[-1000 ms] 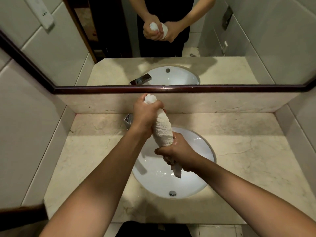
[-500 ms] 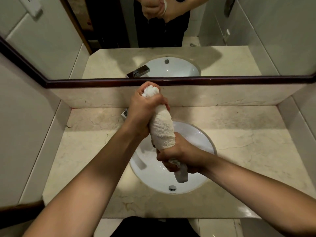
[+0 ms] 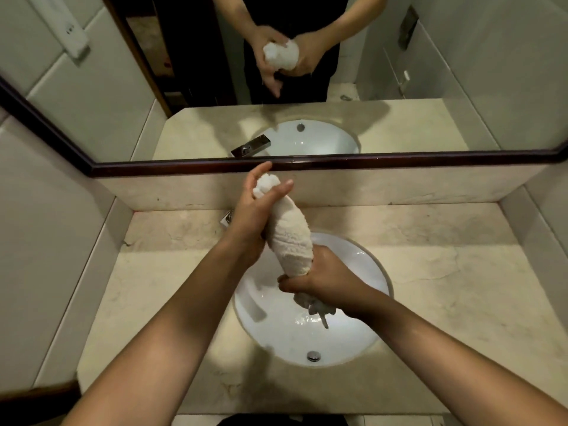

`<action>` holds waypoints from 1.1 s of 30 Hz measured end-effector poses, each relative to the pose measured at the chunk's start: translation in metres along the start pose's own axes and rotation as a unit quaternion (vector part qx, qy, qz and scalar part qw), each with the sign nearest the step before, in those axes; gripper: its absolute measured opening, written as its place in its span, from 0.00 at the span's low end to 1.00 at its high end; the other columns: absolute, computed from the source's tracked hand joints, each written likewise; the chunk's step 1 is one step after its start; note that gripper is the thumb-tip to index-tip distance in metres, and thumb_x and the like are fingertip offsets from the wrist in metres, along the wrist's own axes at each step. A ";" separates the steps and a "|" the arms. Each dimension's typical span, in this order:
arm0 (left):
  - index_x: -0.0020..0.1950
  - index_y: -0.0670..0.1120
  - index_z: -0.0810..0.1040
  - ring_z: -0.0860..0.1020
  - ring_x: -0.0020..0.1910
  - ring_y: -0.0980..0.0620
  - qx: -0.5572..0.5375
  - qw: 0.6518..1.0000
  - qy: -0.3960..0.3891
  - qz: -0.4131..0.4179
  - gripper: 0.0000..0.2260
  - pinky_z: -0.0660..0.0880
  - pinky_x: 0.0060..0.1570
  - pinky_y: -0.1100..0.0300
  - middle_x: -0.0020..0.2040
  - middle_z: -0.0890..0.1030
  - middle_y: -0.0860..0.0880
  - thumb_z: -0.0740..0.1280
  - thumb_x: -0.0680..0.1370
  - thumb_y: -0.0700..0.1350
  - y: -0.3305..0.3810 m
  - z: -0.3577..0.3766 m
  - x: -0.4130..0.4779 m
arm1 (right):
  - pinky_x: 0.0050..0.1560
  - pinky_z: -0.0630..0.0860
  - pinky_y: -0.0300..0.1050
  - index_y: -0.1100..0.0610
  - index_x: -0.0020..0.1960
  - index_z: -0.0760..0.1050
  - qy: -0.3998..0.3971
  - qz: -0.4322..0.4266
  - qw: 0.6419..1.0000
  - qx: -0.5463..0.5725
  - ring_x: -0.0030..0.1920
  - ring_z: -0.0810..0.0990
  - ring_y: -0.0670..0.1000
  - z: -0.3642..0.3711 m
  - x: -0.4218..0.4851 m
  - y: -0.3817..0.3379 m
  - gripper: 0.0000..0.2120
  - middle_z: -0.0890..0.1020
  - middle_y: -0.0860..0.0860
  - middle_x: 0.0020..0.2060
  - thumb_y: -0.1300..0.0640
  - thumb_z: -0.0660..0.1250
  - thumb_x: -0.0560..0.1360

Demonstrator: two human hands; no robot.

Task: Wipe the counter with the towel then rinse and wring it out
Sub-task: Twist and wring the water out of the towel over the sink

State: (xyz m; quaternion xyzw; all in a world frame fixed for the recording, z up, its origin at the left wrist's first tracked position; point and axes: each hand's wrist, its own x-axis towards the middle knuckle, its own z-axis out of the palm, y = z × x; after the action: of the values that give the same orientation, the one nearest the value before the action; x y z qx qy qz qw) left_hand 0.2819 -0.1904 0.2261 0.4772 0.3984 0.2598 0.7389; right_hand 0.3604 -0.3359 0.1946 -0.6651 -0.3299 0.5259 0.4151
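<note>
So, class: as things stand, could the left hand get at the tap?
Probably yes: the left hand, fingers straight against the towel, is right by the tap, with nothing between them.

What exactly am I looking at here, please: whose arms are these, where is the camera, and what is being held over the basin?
There is no machine here. A person wears a wide-angle camera on the head, looking forward and down, so the two bare arms are the wearer's own. The right hand grips the lower end of a rolled white towel, whose tail hangs beneath it over the white sink. The left hand lies against the towel's upper end with its fingers straight. The sink is set in a pale stone counter and has a drain at its near side. The mirror behind shows the same hands and towel from the front.
</note>
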 end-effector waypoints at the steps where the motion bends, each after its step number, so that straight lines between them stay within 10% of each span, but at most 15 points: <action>1: 0.74 0.59 0.69 0.81 0.60 0.46 0.025 0.999 0.028 0.003 0.32 0.83 0.56 0.50 0.69 0.75 0.46 0.79 0.73 0.52 -0.001 0.002 -0.001 | 0.32 0.79 0.52 0.55 0.53 0.76 0.020 -0.006 0.999 -0.025 0.30 0.82 0.52 0.001 0.001 0.004 0.15 0.83 0.53 0.36 0.65 0.75 0.70; 9: 0.75 0.54 0.71 0.81 0.61 0.48 0.002 0.986 0.164 0.020 0.41 0.81 0.63 0.48 0.68 0.76 0.50 0.85 0.65 0.54 0.003 0.020 -0.011 | 0.49 0.79 0.49 0.49 0.72 0.69 0.128 -0.071 0.970 -0.196 0.55 0.82 0.57 0.017 0.004 0.015 0.34 0.84 0.50 0.57 0.61 0.73 0.68; 13: 0.74 0.54 0.72 0.80 0.59 0.51 0.017 0.984 0.179 0.016 0.41 0.80 0.59 0.53 0.64 0.77 0.51 0.85 0.64 0.54 0.003 0.019 -0.012 | 0.69 0.71 0.49 0.53 0.75 0.68 0.133 -0.098 0.963 -0.213 0.80 0.61 0.59 0.022 0.003 0.018 0.36 0.76 0.55 0.72 0.64 0.70 0.68; 18: 0.56 0.39 0.85 0.82 0.37 0.51 0.014 0.991 0.133 0.010 0.11 0.80 0.34 0.59 0.43 0.84 0.45 0.77 0.74 0.38 0.003 0.018 -0.009 | 0.44 0.82 0.53 0.48 0.66 0.71 0.119 -0.074 0.972 -0.189 0.48 0.84 0.52 0.020 0.001 0.018 0.29 0.86 0.45 0.50 0.61 0.72 0.67; 28: 0.46 0.44 0.80 0.80 0.31 0.50 -0.005 0.998 0.051 0.028 0.06 0.79 0.33 0.56 0.32 0.81 0.48 0.76 0.77 0.41 0.010 0.020 -0.015 | 0.42 0.79 0.43 0.46 0.67 0.74 0.136 -0.070 0.978 -0.141 0.43 0.82 0.46 0.020 -0.001 0.014 0.33 0.84 0.41 0.48 0.47 0.82 0.65; 33: 0.39 0.46 0.75 0.77 0.28 0.49 0.031 0.997 0.033 0.059 0.13 0.77 0.29 0.57 0.30 0.78 0.45 0.79 0.74 0.45 0.010 0.020 -0.019 | 0.26 0.73 0.44 0.51 0.49 0.73 0.073 -0.021 0.997 -0.017 0.24 0.76 0.48 0.017 -0.002 0.011 0.17 0.78 0.51 0.27 0.66 0.76 0.70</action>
State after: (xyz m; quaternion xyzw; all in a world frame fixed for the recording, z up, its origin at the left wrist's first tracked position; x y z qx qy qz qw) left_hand 0.2881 -0.2105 0.2465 0.5134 0.4020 0.3061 0.6936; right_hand 0.3431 -0.3391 0.1837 -0.7016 -0.3218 0.4614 0.4374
